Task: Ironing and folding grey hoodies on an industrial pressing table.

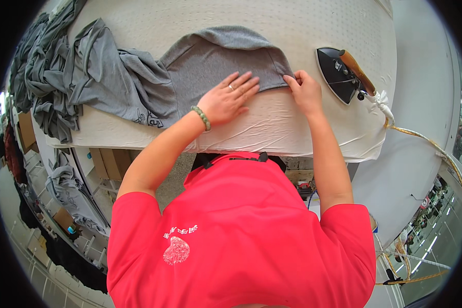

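A grey garment (215, 61) with dark lettering lies across the padded table, one sleeve-like part spread flat toward the right. My left hand (230, 100) rests with fingers stretched out on the near edge of that part; a ring and a green bead bracelet are on it. At the right end, my right hand (304, 92) pinches the hem corner between thumb and fingers. To the right of that hand an iron (339, 74) with a black body and wooden handle lies on the table, apart from the cloth.
The pale cloth-covered table (344, 25) has its near edge in front of my body. More grey garments (41, 61) are heaped at its left end. A yellowish cord (421, 134) runs from the iron off to the right. Cardboard boxes (110, 163) stand below at the left.
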A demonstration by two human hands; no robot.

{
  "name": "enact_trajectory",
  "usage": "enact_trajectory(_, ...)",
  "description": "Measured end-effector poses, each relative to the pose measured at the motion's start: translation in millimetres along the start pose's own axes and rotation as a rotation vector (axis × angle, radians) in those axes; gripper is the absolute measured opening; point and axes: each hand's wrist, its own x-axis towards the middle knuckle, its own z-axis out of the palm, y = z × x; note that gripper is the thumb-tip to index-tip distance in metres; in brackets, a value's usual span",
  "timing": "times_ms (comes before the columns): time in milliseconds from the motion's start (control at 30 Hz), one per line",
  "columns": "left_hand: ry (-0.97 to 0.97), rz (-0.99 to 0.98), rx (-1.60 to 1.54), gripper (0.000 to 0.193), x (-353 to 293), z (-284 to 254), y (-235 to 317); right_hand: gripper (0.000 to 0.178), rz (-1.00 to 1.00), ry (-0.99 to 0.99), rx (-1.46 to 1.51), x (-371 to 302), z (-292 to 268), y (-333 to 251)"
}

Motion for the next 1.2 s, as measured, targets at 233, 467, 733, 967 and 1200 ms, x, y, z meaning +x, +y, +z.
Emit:
enact_trajectory(233,-0.063,-0.037,-0.138,0.076,-33,-4,29,0.047,-0.889,0.293,-0.39,-40,29,-22)
enact_trajectory(467,-0.016,-0.307,-0.048,0.079,-81,-15,49,0.051,-0.833,0.173,-0.42,-58,7,19)
enact_trajectory(733,0.163,-0.192,-0.135,0.079,55,37,80,0.05,-0.495,0.632,-0.629,12,-124,44)
enact_trajectory(967,0.18,-0.243,-0.09,0.076,3,30,89,0.047,-0.395,0.326,-0.681,-39,-125,49)
enact_trajectory(1200,0.274,-0.392,-0.017,0.073,-1,24,98,0.041,-0.076,-0.143,-0.575,-52,-140,10)
